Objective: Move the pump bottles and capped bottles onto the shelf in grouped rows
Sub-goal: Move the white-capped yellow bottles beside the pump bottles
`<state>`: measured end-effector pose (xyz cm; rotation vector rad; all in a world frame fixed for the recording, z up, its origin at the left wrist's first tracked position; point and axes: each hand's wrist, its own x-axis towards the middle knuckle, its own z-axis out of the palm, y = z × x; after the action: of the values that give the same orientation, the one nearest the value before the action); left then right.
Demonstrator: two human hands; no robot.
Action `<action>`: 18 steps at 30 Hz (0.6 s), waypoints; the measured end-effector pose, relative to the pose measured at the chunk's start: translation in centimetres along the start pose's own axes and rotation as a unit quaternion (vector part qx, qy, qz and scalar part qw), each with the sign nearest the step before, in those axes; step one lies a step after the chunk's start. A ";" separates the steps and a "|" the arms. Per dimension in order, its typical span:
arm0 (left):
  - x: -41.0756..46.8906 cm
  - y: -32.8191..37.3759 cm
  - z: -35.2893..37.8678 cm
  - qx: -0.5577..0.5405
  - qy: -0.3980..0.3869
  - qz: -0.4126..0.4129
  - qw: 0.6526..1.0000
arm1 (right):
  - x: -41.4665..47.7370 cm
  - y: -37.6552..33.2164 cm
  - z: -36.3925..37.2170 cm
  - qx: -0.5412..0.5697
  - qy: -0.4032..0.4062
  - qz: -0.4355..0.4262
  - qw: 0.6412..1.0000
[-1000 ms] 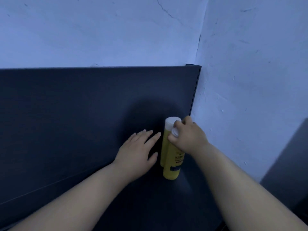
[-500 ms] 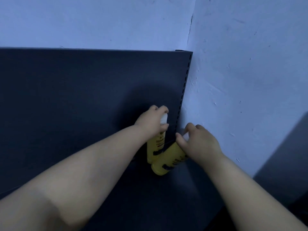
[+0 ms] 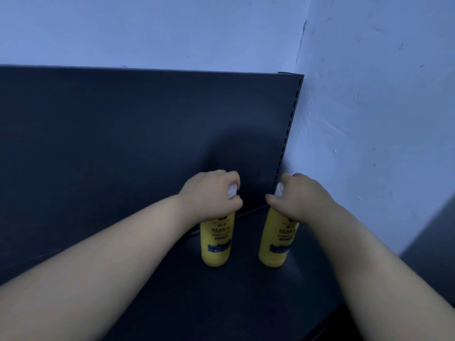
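Two yellow capped bottles with white caps stand upright side by side on the dark shelf (image 3: 246, 299), a gap between them. My left hand (image 3: 211, 193) grips the white cap of the left bottle (image 3: 216, 244). The right bottle (image 3: 277, 244) stands near the shelf's right end, and my right hand (image 3: 298, 195) grips its cap from above. Both caps are mostly hidden under my fingers. No pump bottles are in view.
The shelf's dark back panel (image 3: 123, 143) rises behind the bottles, with a slotted upright (image 3: 288, 134) at its right edge. A pale blue wall (image 3: 369, 119) closes the corner on the right. To the left of the bottles the shelf surface is bare.
One second ago the bottles stood one behind the other with only my right hand on them. My left hand took one, the other tipped, and now both stand upright apart.
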<state>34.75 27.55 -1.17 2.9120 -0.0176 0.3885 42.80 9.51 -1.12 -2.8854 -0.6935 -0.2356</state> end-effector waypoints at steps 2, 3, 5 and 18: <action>0.3 0.3 0.5 0.039 0.009 -0.019 0.999 | 0.1 0.0 0.0 -0.007 -0.011 -0.005 1.000; 0.5 0.3 0.7 0.048 0.009 -0.029 0.998 | 0.1 -0.1 0.0 -0.012 -0.013 -0.005 1.000; 0.8 0.4 0.8 0.052 0.006 -0.039 0.998 | -0.1 -0.4 0.2 -0.018 -0.002 0.002 1.000; -12.6 -2.2 0.0 -0.019 0.279 -0.009 0.960 | -8.2 -9.8 0.6 -0.027 0.142 -0.124 0.982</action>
<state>22.66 29.53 -4.86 2.6542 0.0859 1.1695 31.15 14.62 -2.09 -2.7272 -1.0002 -0.6933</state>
